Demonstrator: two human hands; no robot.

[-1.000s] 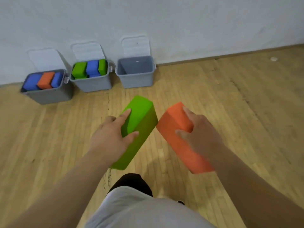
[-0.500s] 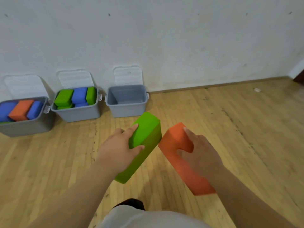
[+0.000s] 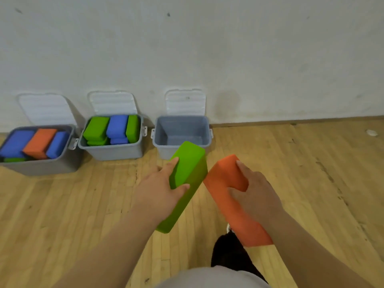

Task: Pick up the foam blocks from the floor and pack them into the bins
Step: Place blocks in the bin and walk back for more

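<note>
carry | left hand (image 3: 160, 190) grips green block (image 3: 187, 179), right hand (image 3: 255, 194) grips orange block (image 3: 226, 183), fingers curled round each, both held above the floor | bins nearer than a second ago, empty bin (image 3: 180, 127) just ahead | drop-off looks next

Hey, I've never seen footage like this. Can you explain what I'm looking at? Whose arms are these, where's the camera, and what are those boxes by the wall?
There is no machine here. A person wears a camera on their head, so you look down along their own arms. The left hand grips a green foam block, and the right hand grips an orange foam block. Three open grey bins stand on the wooden floor against the wall. The left bin and the middle bin already hold coloured blocks. The right bin is empty, so the two held blocks probably go there.
</note>
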